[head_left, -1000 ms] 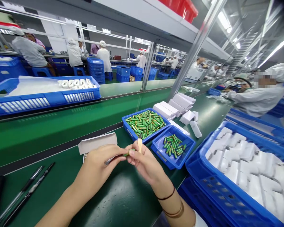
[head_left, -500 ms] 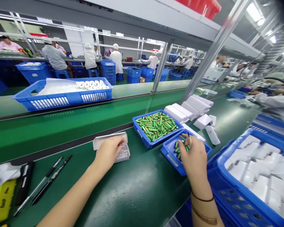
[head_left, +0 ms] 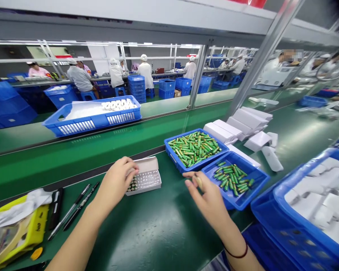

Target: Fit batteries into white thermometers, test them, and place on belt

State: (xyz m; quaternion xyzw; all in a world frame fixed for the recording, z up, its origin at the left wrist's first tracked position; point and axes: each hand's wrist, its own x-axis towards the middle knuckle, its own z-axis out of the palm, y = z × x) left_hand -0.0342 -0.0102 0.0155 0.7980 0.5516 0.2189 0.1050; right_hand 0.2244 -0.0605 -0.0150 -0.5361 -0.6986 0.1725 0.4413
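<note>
My left hand (head_left: 117, 182) is curled over the left end of a small open white box (head_left: 148, 177) on the green bench, its fingertips at a few green batteries (head_left: 132, 185) standing inside. My right hand (head_left: 207, 197) hovers just left of the near blue tray (head_left: 227, 201), fingers pinched round a small tan object I cannot name. Loose green batteries (head_left: 231, 178) lie in that tray. A fuller blue tray of green batteries (head_left: 196, 148) sits behind it.
Two black pens (head_left: 73, 207) and a yellow case (head_left: 31, 229) lie at the left. Stacked white boxes (head_left: 243, 124) stand behind the trays. A large blue crate of white parts (head_left: 313, 199) fills the right. Another blue crate (head_left: 93, 118) sits across the belt; people work beyond.
My hands, together on a battery a second ago, split. The right reached into the near tray and has pulled back left. The left went to the white box, where batteries now show.
</note>
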